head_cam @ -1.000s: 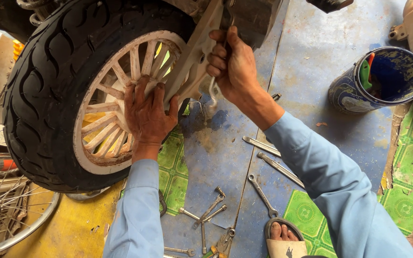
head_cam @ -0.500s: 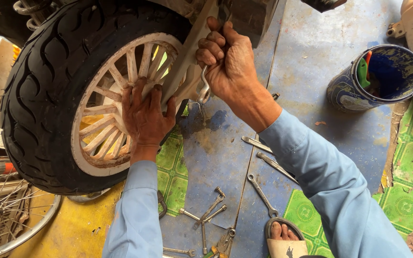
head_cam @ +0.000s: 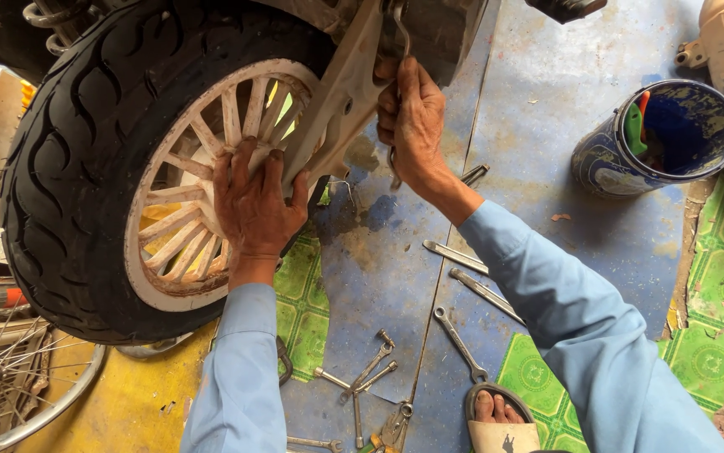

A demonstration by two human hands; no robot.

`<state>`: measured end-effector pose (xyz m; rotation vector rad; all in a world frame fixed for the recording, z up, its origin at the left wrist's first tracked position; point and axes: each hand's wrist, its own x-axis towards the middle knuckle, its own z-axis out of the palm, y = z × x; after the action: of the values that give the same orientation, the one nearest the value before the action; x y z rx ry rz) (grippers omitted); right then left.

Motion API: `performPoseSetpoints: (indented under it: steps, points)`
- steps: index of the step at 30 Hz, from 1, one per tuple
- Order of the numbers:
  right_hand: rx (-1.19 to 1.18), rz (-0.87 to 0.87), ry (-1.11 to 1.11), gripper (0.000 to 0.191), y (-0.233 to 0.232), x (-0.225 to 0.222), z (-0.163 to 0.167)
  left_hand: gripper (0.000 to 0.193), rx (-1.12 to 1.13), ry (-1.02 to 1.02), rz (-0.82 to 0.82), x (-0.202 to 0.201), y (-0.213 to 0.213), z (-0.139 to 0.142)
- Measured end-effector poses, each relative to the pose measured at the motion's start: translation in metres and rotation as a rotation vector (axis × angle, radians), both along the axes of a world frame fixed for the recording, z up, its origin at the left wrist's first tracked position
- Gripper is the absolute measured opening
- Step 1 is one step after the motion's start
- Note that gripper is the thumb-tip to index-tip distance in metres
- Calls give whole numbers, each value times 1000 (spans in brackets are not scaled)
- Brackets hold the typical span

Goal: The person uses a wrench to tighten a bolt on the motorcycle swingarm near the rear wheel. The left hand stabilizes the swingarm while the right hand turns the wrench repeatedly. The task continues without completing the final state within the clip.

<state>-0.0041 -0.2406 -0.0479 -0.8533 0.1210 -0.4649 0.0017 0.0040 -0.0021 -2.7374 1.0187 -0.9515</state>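
Observation:
A black scooter tyre (head_cam: 60,176) on a white spoked rim (head_cam: 173,252) fills the upper left. My left hand (head_cam: 253,201) lies flat on the spokes near the hub, fingers spread. A pale swing arm (head_cam: 341,101) runs across the wheel. My right hand (head_cam: 412,117) is closed around a slim metal wrench (head_cam: 395,172) held upright against the arm's right edge. The wrench's upper end reaches up beside the arm's top. What it sits on is hidden by my fingers.
Several wrenches (head_cam: 483,292) and a cross spanner (head_cam: 362,373) lie on the blue floor below. A blue can (head_cam: 672,138) with tools stands right. A bicycle wheel (head_cam: 10,377) is at lower left. My sandalled foot (head_cam: 500,419) is at the bottom.
My right hand has turned at the wrist against the swing arm, and the wrench now stands upright in it. My left hand has stayed on the spokes.

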Motion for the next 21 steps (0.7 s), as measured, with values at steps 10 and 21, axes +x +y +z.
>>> performPoseSetpoints:
  steps: [10,21]
  points:
    - [-334,-94,-24,45,-18,19,-28,37,-3,47,0,-1,0,-1]
    - [221,194,-27,46,2,-6,27,36,-26,60,-16,1,0,-6]
